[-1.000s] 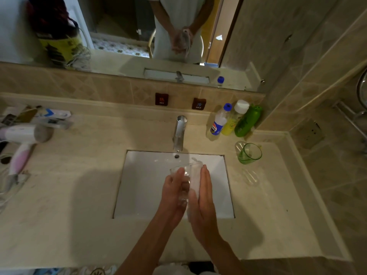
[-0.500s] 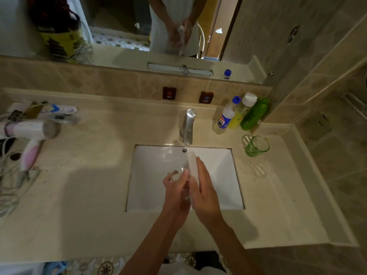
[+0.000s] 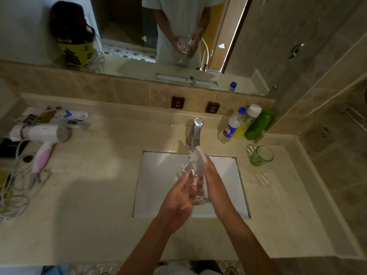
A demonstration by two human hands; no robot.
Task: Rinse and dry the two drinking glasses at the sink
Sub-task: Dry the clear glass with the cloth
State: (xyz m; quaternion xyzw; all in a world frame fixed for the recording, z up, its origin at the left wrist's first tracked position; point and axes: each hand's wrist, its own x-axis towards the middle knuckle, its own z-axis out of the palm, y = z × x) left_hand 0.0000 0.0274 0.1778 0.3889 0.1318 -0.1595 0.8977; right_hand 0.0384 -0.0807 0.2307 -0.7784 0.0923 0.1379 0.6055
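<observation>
A clear drinking glass (image 3: pixel 195 187) is held over the white sink basin (image 3: pixel 158 185), just in front of the chrome faucet (image 3: pixel 195 133), and is tilted with its rim towards the left. The left hand (image 3: pixel 178 199) is wrapped round the glass from the left, its fingers (image 3: pixel 188 183) curled against the wall of the glass. The right hand (image 3: pixel 215 183) is laid flat along the right side, fingers straight and together, with a white cloth or tissue (image 3: pixel 199 161) pressed between palm and glass; the material cannot be told apart at this resolution. The upper end of the cloth stands up past the fingertips, close to the faucet spout. The second glass (image 3: pixel 261 155), tinted green, is seen on the beige counter (image 3: pixel 89 195) to the right of the basin, well apart from both hands. Three bottles (image 3: pixel 247 124) are grouped behind it in the corner. A hair dryer (image 3: pixel 42 135) with a pink handle lies at the left end of the counter, beside a tangle of cord (image 3: pixel 15 195). Both hands and the clear glass are reflected in the mirror (image 3: pixel 123 26) above
</observation>
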